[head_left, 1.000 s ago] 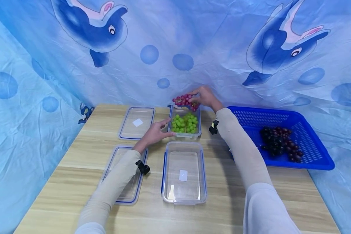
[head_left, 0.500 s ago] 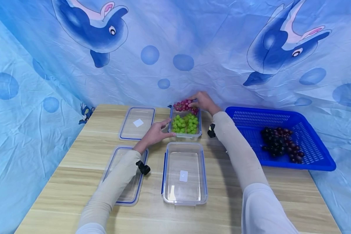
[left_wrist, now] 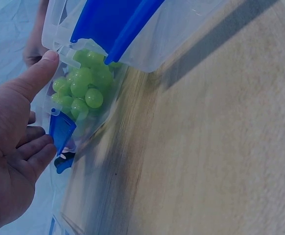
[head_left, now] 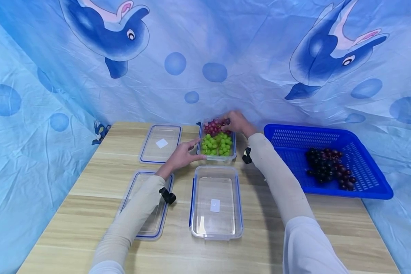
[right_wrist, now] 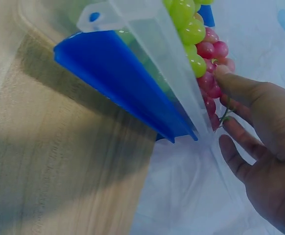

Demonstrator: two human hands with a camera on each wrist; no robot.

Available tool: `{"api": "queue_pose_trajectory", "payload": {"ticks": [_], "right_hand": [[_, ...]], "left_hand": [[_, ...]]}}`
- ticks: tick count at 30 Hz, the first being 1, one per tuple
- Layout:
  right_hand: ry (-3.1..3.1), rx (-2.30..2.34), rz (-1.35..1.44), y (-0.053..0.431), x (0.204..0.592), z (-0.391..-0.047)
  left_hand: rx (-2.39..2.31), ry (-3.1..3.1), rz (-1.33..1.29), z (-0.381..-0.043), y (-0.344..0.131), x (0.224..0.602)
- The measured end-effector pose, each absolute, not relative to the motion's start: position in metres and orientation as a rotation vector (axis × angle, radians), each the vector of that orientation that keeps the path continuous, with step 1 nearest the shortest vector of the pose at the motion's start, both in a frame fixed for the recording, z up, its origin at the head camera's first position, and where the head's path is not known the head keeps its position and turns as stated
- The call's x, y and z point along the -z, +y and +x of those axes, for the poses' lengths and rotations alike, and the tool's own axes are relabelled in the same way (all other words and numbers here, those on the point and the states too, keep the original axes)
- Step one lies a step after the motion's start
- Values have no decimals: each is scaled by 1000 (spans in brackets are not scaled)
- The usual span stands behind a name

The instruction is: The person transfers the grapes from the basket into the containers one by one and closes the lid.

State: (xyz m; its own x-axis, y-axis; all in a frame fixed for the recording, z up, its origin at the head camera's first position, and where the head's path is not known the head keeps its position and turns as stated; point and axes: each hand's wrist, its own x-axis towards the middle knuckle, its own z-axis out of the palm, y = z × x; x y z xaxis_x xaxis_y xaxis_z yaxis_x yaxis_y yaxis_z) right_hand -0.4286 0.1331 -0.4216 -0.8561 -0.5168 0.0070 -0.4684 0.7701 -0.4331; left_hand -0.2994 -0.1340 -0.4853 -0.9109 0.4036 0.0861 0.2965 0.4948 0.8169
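At the back middle of the table a small clear lidded-type container (head_left: 216, 158) holds green grapes (head_left: 209, 144) in front and a bunch of red grapes (head_left: 212, 127) behind. My right hand (head_left: 237, 122) is at the container's far end. Its thumb and fingers are on the red grapes (right_wrist: 207, 50), near a thin stem, in the right wrist view. My left hand (head_left: 182, 154) lies at the container's left side with fingers spread. In the left wrist view, its thumb touches the rim and its fingers are at a blue latch (left_wrist: 61, 129).
A larger clear container (head_left: 215, 205) stands in front. Two clear lids with blue seals lie at the left, a smaller one (head_left: 161, 143) and a larger one (head_left: 150, 222). The blue basket (head_left: 305, 131) at right holds dark grapes (head_left: 323, 165). A printed curtain hangs behind.
My right hand has come down and slightly nearer with the red grapes, which moved from above the container's far end to inside it. My left hand has stayed put.
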Motion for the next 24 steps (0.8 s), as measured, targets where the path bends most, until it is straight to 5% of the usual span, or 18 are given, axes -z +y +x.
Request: {"api": "queue_pose_trajectory", "payload": {"ticks": [9,24], "right_hand": [[2865,436,-730,123,427,-428],[2828,913,-764,142,397,-413]], "left_hand": [[-1410,2615,641,-299,-134,486],[-1383,2609,640,-300,-135,486]]}}
